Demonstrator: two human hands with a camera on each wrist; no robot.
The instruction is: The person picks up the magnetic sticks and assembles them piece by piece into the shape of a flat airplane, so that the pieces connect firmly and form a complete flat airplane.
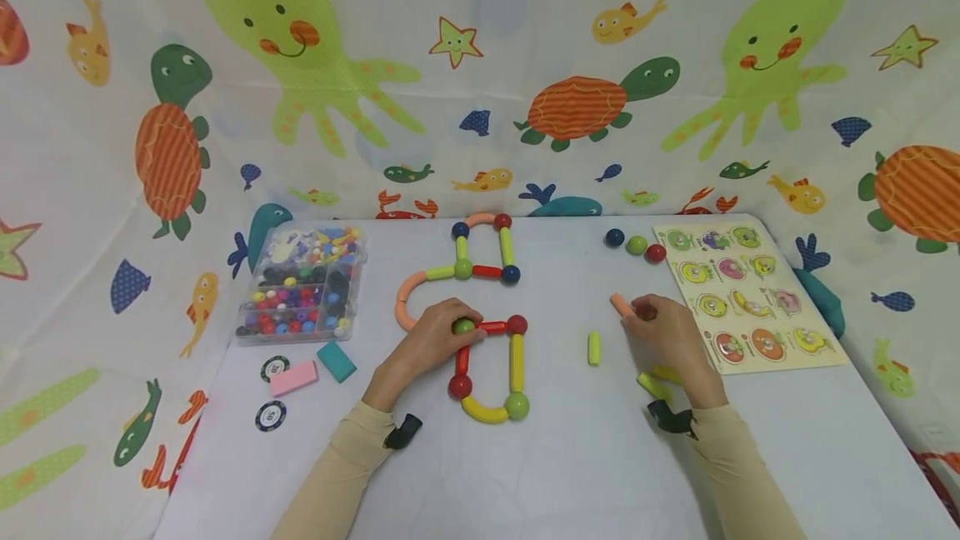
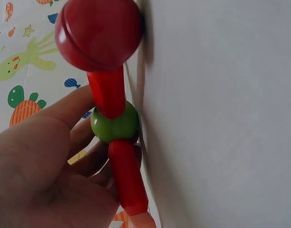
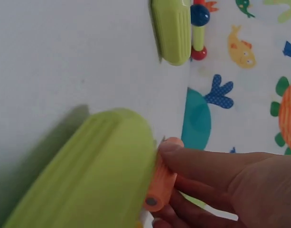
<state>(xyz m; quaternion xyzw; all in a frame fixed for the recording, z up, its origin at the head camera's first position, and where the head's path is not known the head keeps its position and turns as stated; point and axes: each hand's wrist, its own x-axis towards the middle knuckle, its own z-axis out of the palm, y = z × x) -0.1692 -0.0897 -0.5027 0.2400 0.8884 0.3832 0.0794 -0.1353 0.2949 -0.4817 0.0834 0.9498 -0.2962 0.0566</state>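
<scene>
My left hand [image 1: 433,338] holds a green ball [image 2: 114,124] in a chain of magnetic sticks and balls on the white table. Two red sticks [image 2: 128,175] meet that ball; one leads to a red ball [image 1: 461,387]. A yellow stick [image 1: 517,363], a curved yellow piece [image 1: 484,412] and another green ball [image 1: 517,405] close the lower loop. Above it, a curved orange piece [image 1: 405,294] joins an upper loop of sticks and balls. My right hand [image 1: 669,336] pinches a short orange stick [image 3: 162,183] between thumb and fingers, near a lime stick [image 1: 594,349].
A clear compartment box of beads [image 1: 300,340] stands at the left, with erasers [image 1: 336,362] and poker chips [image 1: 271,416] before it. On the right lies a fruit puzzle board [image 1: 813,363]; loose balls [image 1: 637,245] sit beside it. More sticks [image 1: 654,387] lie beneath my right wrist.
</scene>
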